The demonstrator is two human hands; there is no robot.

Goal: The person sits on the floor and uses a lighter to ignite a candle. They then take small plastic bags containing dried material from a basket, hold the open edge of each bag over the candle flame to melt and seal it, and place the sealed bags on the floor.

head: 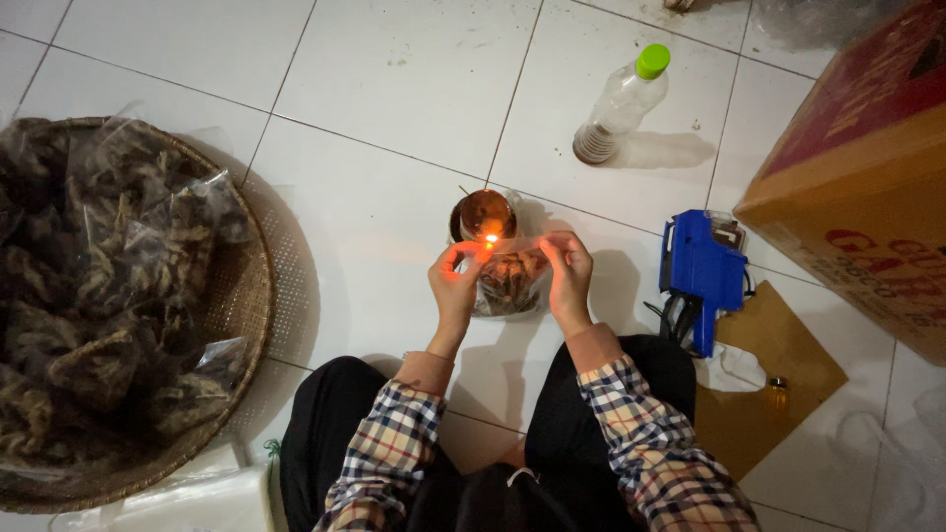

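Two hands, left hand [455,286] and right hand [570,279], are pinching a small clear plastic bag of dark dried pieces [510,278] taut, its top edge over the little flame [490,237] of a round metal lamp [484,214], apparently to seal it.

Home floor used as a small packing spot. White tile floor [394,59], person sitting on it. Woven tray [251,296] heaped with filled clear snack bags [108,266]. Blue price gun [702,266], cardboard box [857,187], plastic bottle [621,103], small flame lamp [485,219] on the tiles.
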